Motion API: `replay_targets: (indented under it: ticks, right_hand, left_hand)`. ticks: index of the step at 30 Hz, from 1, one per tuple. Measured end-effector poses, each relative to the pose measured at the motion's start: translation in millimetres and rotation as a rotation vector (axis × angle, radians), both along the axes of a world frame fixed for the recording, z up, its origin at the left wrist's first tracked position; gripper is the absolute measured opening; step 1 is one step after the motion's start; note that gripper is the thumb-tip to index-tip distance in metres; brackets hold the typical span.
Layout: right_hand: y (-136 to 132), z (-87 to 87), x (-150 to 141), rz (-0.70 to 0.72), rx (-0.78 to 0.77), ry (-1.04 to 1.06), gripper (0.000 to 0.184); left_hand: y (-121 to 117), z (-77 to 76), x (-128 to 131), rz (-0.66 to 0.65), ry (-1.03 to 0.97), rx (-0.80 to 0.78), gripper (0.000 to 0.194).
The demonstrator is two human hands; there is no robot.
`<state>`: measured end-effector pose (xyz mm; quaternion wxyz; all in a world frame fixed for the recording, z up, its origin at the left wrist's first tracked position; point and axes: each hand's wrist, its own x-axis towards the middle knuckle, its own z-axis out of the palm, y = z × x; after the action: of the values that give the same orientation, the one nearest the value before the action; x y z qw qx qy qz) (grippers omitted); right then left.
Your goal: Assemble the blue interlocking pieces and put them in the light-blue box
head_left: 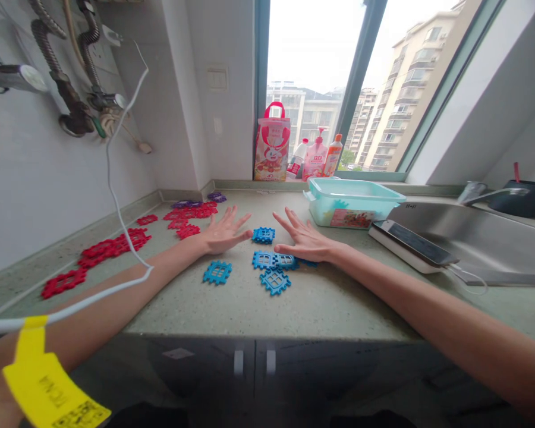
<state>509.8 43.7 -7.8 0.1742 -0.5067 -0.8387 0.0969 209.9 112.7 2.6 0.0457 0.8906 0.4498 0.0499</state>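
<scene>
Palm down with fingers spread, my left hand [226,233] is over the counter, left of a blue window-pattern building piece [263,235]. Another blue piece [217,273] lies just below that hand. On the other side, my right hand [304,239] also has its fingers apart and appears to hold nothing. Beside and below it several blue pieces [275,281] lie grouped, some overlapping; one is partly hidden by this hand. Red pieces [113,248] spread along the left of the counter, and purple pieces [187,204] lie behind them.
A teal plastic tub [356,189] with pieces inside stands at the back right. A phone [414,242] rests on a white box beside the steel sink [485,238]. Bottles [315,159] and a bag [272,148] line the windowsill. A white cable [111,172] hangs across the left.
</scene>
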Motion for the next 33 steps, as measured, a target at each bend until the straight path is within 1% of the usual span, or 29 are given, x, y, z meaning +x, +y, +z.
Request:
replay_targets:
  ticks: [1,3,5,6,8,10,13,15,17,20,22,24,26,27,29,32,33]
  right_hand:
    - [-3,2.1,-2,0.013,0.071,0.004,0.107]
    - [-11,8.9,-10,0.070,0.251,0.019,0.089]
    - [-24,17.9,-26,0.176,0.397,0.039,0.066]
    - [-32,22.3,-37,0.243,0.433,0.051,0.057]
    - [-47,28.1,-61,0.363,0.431,0.062,0.046]
    - [-58,28.1,-86,0.429,0.408,0.035,0.041]
    - [-66,19.3,-111,0.497,0.382,-0.013,0.037]
    - [-66,13.1,-118,0.520,0.351,-0.006,0.033]
    - [-65,10.9,-117,0.510,0.325,0.011,0.028]
    - [-61,16.8,-105,0.463,0.327,0.048,0.019]
    - [-52,23.7,-89,0.376,0.328,0.135,0.013]
    - [-41,29.8,-70,0.258,0.318,0.262,0.017]
    - [-30,33.1,-54,0.202,0.335,0.333,0.020]
    - [-26,33.4,-49,0.209,0.353,0.329,0.020]
    - [-23,31.7,-48,0.277,0.383,0.258,0.021]
    - [-28,24.5,-64,0.407,0.357,0.108,0.033]
    - [-30,21.7,-72,0.446,0.340,0.062,0.033]
  left_hand:
    - [0,-0.5,-1,0.011,-0.007,-0.003,0.096]
    - [3,-2.3,-2,0.035,-0.042,-0.006,0.092]
    - [8,-5.3,-2,0.074,-0.104,-0.006,0.090]
    - [11,-7.1,-2,0.093,-0.135,-0.007,0.089]
    - [17,-10.6,-1,0.115,-0.165,-0.016,0.087]
    - [21,-13.3,0,0.118,-0.136,-0.017,0.081]
    - [25,-14.7,1,0.108,-0.049,0.008,0.073]
    - [27,-14.5,0,0.105,-0.027,0.016,0.073]
    - [30,-14.3,-2,0.099,-0.040,0.014,0.075]
    - [35,-15.3,-5,0.081,-0.062,0.025,0.076]
    - [37,-16.5,-6,0.072,-0.063,0.039,0.075]
    - [38,-17.3,-6,0.062,-0.058,0.051,0.074]
    - [37,-17.1,-5,0.063,-0.058,0.059,0.073]
    - [36,-16.6,-5,0.064,-0.059,0.062,0.072]
    - [34,-15.1,-4,0.056,-0.065,0.065,0.069]
    - [31,-12.7,-3,0.033,-0.067,0.071,0.066]
    - [30,-12.2,-3,0.031,-0.070,0.071,0.065]
